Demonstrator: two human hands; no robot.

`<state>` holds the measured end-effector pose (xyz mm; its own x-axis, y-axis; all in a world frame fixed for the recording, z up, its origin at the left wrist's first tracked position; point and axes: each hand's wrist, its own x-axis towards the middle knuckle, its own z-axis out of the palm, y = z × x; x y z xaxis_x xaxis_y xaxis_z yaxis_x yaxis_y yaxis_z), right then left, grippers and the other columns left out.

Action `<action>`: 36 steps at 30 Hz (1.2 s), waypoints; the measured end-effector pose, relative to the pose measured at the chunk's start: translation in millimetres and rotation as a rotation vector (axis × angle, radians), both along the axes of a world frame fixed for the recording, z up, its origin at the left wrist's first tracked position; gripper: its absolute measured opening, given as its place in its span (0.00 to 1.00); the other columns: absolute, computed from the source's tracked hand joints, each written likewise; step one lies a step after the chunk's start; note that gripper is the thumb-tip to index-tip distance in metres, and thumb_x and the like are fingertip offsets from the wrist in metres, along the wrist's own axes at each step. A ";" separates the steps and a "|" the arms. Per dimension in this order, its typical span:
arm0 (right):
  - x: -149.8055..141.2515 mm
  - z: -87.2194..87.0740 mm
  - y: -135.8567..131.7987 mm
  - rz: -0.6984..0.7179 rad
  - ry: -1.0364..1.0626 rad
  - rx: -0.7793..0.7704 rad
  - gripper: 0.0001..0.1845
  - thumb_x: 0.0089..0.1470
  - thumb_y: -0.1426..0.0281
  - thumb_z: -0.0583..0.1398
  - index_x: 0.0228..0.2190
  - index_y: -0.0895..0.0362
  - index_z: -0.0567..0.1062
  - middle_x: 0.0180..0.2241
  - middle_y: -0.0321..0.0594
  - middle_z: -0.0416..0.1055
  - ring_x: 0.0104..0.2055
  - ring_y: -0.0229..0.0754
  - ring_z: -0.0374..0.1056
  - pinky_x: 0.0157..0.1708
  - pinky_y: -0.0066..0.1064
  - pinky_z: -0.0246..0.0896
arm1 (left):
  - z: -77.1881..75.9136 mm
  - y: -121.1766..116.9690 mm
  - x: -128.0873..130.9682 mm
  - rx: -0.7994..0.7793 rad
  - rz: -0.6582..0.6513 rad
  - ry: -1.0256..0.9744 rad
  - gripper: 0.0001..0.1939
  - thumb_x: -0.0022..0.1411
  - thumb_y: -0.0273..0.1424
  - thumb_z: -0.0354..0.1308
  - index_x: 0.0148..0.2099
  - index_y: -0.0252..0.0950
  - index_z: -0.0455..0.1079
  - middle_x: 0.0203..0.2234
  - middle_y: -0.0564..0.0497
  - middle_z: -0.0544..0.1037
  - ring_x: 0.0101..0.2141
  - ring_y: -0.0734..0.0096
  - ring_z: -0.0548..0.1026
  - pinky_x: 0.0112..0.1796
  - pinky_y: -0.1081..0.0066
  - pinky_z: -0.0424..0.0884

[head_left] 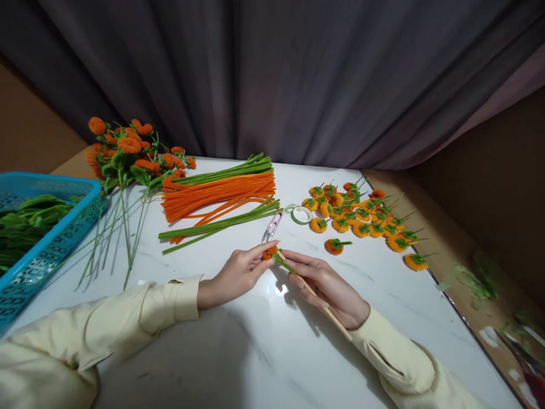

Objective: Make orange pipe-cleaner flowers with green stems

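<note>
My left hand (pixel 238 274) pinches a small orange pipe-cleaner fruit (pixel 269 252) with a green top at its fingertips. My right hand (pixel 327 287) lies beside it, fingers closed along a thin wooden stick (pixel 330 314) whose tip meets the fruit's green stem (pixel 283 263). Both hands rest low over the white marble table (pixel 255 352). Small pink snips (pixel 272 226) lie just beyond my fingertips. A roll of green tape (pixel 301 214) sits behind the snips.
Orange and green pipe cleaners (pixel 219 196) lie in bundles at the back. Several finished orange fruits (pixel 366 218) are spread at the right. Finished stems with orange fruit (pixel 123 156) lie at the left, beside a blue basket (pixel 55 233) of green leaves.
</note>
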<state>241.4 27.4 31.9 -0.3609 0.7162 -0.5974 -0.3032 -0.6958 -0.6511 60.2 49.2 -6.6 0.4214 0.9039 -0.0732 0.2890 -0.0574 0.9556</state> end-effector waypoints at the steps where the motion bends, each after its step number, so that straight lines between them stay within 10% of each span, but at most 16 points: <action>1: 0.2 -1.1 -0.1 0.003 -0.026 0.013 0.21 0.53 0.72 0.59 0.50 0.59 0.68 0.17 0.30 0.62 0.10 0.23 0.47 0.07 0.14 0.41 | -0.9 0.7 0.1 -0.021 -0.001 -0.027 0.23 0.60 0.33 0.54 0.57 0.34 0.65 0.32 0.49 0.79 0.34 0.67 0.75 0.38 0.71 0.72; 12: -4.0 -2.1 -7.9 0.143 -0.405 0.513 0.18 0.56 0.63 0.56 0.48 0.56 0.71 0.35 0.40 0.64 0.13 0.25 0.58 0.07 0.21 0.55 | 2.3 6.3 1.4 -0.474 -0.037 -0.472 0.25 0.57 0.34 0.61 0.55 0.32 0.67 0.49 0.43 0.73 0.47 0.62 0.73 0.50 0.63 0.68; 23: 2.0 5.7 -8.8 0.354 -0.632 0.826 0.15 0.61 0.68 0.48 0.46 0.55 0.70 0.41 0.44 0.60 0.17 0.27 0.60 0.07 0.19 0.56 | 10.3 11.2 -2.0 -0.510 -0.152 -0.407 0.24 0.55 0.30 0.61 0.55 0.31 0.67 0.25 0.50 0.77 0.28 0.73 0.74 0.34 0.71 0.68; 30: 12.7 4.8 -4.4 0.549 -0.841 1.338 0.25 0.52 0.84 0.46 0.49 0.56 0.66 0.44 0.48 0.62 0.38 0.40 0.66 0.38 0.32 0.67 | 11.5 16.7 -4.5 -0.540 -0.315 -0.370 0.15 0.57 0.32 0.60 0.45 0.29 0.74 0.25 0.47 0.77 0.26 0.74 0.74 0.31 0.73 0.69; 36: 15.2 8.0 -3.2 0.612 -0.892 1.351 0.26 0.50 0.85 0.46 0.47 0.57 0.68 0.43 0.47 0.63 0.35 0.39 0.65 0.36 0.31 0.65 | 9.0 18.5 -5.3 -0.560 -0.386 -0.356 0.13 0.56 0.33 0.61 0.42 0.30 0.73 0.25 0.48 0.77 0.25 0.74 0.75 0.31 0.73 0.71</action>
